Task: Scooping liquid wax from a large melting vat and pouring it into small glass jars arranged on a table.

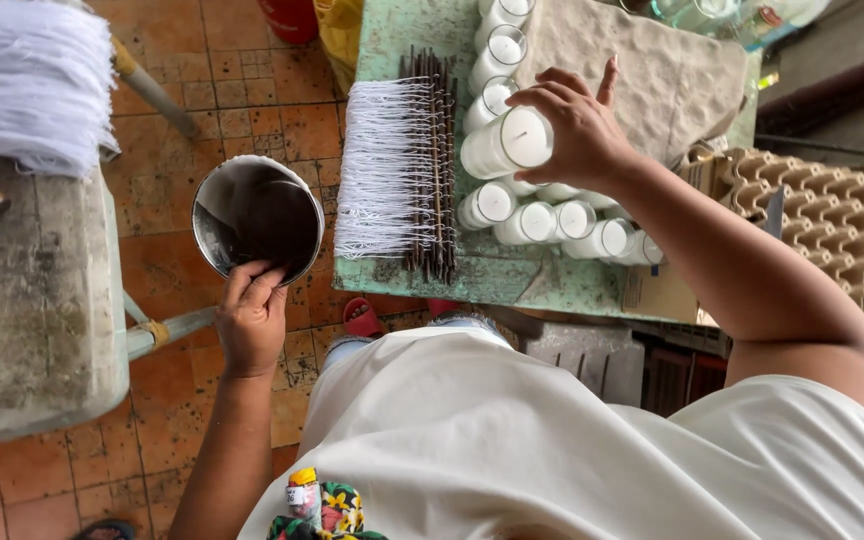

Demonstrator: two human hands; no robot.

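My right hand (577, 125) grips a glass candle (505, 145) filled with white wax, holding it on its side above a green worn table (512, 280). Below it lie several more white glass candles (552, 220) in a curved row, and others (497, 50) run up the table. My left hand (250, 318) holds the rim of a round metal pot (257, 215) with dark inside, out over the tiled floor. Beside the candles lies a bundle of white wicks on dark sticks (402, 170).
A grey stone bench (32, 300) stands at the left with a pile of white strings (27, 80) on it. Cardboard egg trays (802, 200) sit at the table's right, a grey pulp sheet (642, 70) behind the candles. Orange floor tiles (192, 120) lie between.
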